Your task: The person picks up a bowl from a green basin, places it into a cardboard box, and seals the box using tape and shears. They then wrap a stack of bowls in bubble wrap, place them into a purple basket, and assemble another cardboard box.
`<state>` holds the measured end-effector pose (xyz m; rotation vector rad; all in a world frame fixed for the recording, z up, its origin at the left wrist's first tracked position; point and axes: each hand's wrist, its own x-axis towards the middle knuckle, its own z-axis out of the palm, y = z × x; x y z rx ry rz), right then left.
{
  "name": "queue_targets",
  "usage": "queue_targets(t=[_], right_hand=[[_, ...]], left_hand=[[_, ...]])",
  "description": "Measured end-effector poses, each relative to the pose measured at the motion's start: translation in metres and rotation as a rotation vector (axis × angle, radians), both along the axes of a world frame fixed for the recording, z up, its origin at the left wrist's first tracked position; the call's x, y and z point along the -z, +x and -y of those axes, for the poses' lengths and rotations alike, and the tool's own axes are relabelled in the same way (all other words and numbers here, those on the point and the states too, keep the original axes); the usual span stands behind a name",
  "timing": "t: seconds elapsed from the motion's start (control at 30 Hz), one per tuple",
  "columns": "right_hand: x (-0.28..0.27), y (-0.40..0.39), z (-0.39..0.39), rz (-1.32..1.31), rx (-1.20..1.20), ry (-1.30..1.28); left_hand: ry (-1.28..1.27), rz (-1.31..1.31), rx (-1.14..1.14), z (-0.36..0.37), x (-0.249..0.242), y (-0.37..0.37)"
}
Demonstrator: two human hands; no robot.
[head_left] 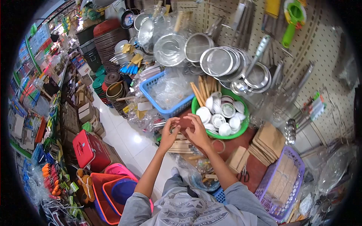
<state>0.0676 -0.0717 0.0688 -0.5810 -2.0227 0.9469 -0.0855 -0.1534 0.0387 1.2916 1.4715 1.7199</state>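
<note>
My left hand [170, 134] is raised in front of my body with its fingers curved and apart, holding nothing. Close beside it, my right hand [196, 131] has its fingers spread and bent, also holding nothing. The two hands do not touch each other. Just beyond my right hand stands a green basin [222, 136] with several small white dishes [225, 129] and wooden sticks [197, 94]. A blue basket [151, 98] of clear plastic packets [169, 92] lies beyond my left hand.
Metal strainers [218, 62] hang on a perforated wall [320, 22]. Right of me are brown packets [267, 141], scissors [244, 174] and a purple basket [299, 165]. At the left, a red cooler [87, 148] and orange bins [98, 188] stand by the tiled aisle [132, 141].
</note>
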Motion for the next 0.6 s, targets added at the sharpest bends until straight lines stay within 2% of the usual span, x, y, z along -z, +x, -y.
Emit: queue_targets(t=[0.23, 0.4, 0.53, 0.6], right_hand=[[0.023, -0.099, -0.080, 0.175, 0.165, 0.035], [0.018, -0.143, -0.121, 0.219, 0.325, -0.039], [0.016, -0.165, -0.147, 0.583, 0.426, -0.014], [0.013, -0.173, -0.155, 0.612, 0.382, -0.031]], left_hand=[[0.032, -0.061, -0.066, -0.068, 0.006, -0.094], [-0.056, -0.458, -0.130, -0.115, 0.006, -0.149], [-0.207, -0.687, -0.157, -0.138, 0.003, -0.167], [-0.288, -0.813, -0.165, -0.148, 0.006, -0.171]])
